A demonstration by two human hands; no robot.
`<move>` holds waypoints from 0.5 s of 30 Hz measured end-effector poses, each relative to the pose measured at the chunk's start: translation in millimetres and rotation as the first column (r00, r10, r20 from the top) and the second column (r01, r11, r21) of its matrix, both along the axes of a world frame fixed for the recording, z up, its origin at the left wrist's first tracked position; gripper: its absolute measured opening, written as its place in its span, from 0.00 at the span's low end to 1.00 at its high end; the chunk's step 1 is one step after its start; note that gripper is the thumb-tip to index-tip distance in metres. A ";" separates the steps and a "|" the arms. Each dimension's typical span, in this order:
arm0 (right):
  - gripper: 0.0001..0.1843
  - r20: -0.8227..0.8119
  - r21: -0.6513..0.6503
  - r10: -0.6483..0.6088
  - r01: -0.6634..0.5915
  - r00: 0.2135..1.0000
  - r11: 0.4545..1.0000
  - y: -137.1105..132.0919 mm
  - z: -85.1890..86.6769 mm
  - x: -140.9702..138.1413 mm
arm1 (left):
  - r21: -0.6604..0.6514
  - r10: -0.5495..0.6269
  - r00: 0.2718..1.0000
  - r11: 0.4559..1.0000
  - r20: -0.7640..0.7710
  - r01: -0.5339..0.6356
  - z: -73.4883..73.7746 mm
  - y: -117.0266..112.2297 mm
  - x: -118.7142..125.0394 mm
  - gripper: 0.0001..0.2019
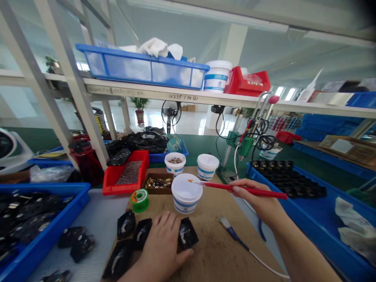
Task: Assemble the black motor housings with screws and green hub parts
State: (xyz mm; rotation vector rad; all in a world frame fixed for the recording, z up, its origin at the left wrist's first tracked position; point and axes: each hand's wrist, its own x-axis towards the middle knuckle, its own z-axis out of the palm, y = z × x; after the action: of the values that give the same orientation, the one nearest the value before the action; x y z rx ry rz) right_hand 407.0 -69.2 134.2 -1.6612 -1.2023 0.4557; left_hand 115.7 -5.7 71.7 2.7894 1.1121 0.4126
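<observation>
My right hand (258, 197) grips a slim red-handled brush (217, 185). Its pale tip, with a dab of orange on it, is over the lidded or pale-filled white tub (184, 205); I cannot tell whether it touches. My left hand (161, 243) is down among several black plastic parts on the board, its thumb and index finger around the edges of one black part (188, 234). Other black parts (126, 224) lie to its left, some partly hidden by the hand. A second brush (232, 229), with white bristles and a dark blue-and-white handle, rests on the brown board (214, 254).
Behind the tub stand two more white tubs (208, 166), a brown box of brass pieces (158, 183), a green solder spool (140, 200) and a red bin (126, 172). Blue trays of black parts flank the board, left (58, 229) and right (323, 235). A shelf (188, 96) crosses above.
</observation>
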 end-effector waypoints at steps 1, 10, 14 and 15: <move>0.16 -0.016 -0.012 0.024 -0.025 1.000 1.000 15.2 -5.8 -4.3 | 0.001 0.008 1.000 1.000 -0.011 -0.008 -0.4 -1.2 6.7 0.26; 0.16 -0.141 -0.092 0.225 -0.239 0.964 0.967 68.7 -36.4 -17.2 | -0.088 0.108 0.960 0.987 -0.260 -0.135 -14.7 -9.9 19.1 0.48; 0.15 -0.174 -0.116 0.252 -0.274 0.952 0.955 79.3 -53.4 -5.0 | -0.185 0.044 0.940 0.976 -0.340 -0.113 -13.2 -14.5 10.9 0.54; 0.14 -0.197 -0.112 0.257 -0.282 0.946 0.953 81.0 -56.3 -2.6 | -0.194 0.028 0.948 0.977 -0.318 -0.094 -9.9 -16.1 4.5 0.52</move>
State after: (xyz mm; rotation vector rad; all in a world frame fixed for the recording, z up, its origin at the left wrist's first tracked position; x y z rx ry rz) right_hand 404.4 11.7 77.9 -1.5368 -1.2903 0.8610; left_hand 120.2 -21.8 61.8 2.6992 1.2241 -0.1454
